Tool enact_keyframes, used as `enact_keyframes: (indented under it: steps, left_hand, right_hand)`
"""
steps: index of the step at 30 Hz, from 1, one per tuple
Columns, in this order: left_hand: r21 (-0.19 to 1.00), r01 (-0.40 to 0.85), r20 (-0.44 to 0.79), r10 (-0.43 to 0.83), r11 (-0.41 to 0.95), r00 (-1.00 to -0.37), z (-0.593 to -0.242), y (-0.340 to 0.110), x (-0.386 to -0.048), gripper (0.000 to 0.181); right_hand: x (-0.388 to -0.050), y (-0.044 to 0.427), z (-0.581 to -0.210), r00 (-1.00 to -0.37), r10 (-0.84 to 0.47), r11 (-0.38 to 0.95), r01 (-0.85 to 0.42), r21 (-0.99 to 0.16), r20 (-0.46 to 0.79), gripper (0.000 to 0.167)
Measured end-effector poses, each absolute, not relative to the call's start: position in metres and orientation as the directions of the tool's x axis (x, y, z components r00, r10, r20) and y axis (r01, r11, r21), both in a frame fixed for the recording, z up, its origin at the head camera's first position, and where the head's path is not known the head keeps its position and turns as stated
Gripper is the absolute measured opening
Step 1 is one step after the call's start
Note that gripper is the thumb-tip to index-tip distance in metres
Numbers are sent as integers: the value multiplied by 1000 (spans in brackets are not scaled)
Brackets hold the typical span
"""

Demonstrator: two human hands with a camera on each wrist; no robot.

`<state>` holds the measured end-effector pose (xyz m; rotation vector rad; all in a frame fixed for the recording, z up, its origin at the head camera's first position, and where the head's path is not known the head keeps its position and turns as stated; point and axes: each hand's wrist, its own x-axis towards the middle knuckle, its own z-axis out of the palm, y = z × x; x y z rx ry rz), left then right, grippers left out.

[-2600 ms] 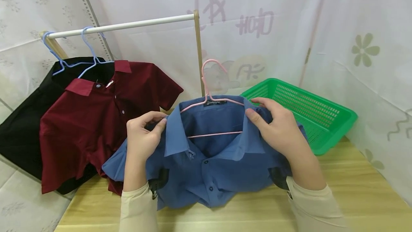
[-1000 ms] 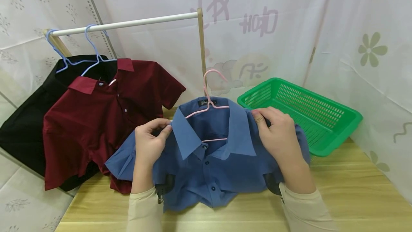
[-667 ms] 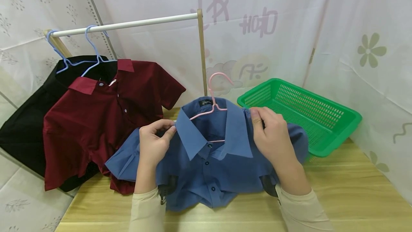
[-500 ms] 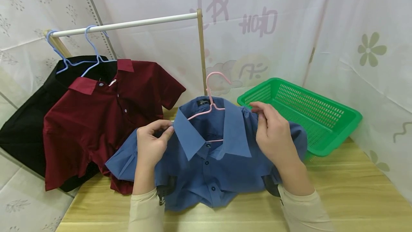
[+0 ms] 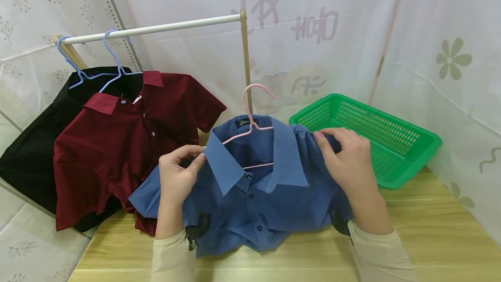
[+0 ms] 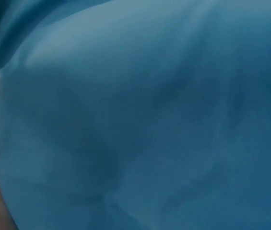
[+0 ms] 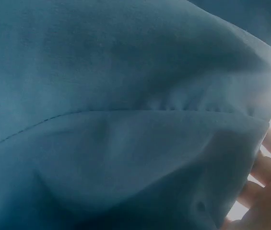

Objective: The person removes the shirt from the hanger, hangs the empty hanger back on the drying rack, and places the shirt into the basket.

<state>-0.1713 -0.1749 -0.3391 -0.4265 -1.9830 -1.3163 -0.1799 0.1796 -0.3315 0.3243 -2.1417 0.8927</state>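
A blue short-sleeved shirt (image 5: pixel 291 210) lies over the table's middle, its collar facing up. Inside the collar sits a pink hanger (image 5: pixel 245 99), hook upward; its left arm and lower bar show in the neck opening, and cloth hides its right side. My left hand (image 5: pixel 178 177) pinches the shirt's shoulder beside the collar between thumb and fingers. Farther out on the opposite shoulder, my right hand (image 5: pixel 350 158) pinches the cloth near the sleeve. Blue fabric (image 6: pixel 140 120) fills the left wrist view. In the right wrist view, a stitched seam (image 7: pixel 140 110) crosses the cloth, with fingers (image 7: pixel 265 167) at the edge.
A rack with a white rail (image 5: pixel 156 28) stands at the back left. From it hang a maroon shirt (image 5: pixel 94 142) and a black garment (image 5: pixel 31 156) on blue hangers (image 5: pixel 113 55). A green basket (image 5: pixel 424 142) rests at the right on the wooden table (image 5: pixel 438 229).
My right hand has left the spot beside the collar, loosened its fingers, and moved outward along the shoulder to pinch there. My left hand keeps its pinch. The hanger has shifted slightly lower.
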Motion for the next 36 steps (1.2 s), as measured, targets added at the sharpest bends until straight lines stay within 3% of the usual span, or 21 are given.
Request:
enact_keyframes:
  steps: [20,29,36]
  left_hand:
    - [699,574,676,-132,428,-725,-359,-168,-178,9]
    - [672,597,699,-111,437,-706,-365,-171,-179,10]
    - [672,596,699,-109,440,-707,-363,-174,-179,10]
  right_hand:
    - [-181,174,-348,-708,82,701,-459,-545,702,18]
    - [-180,170,-350,-720,90,696,-449,-560,688,18]
    - [-180,167,-351,-704,86,686,-471,-554,705,17]
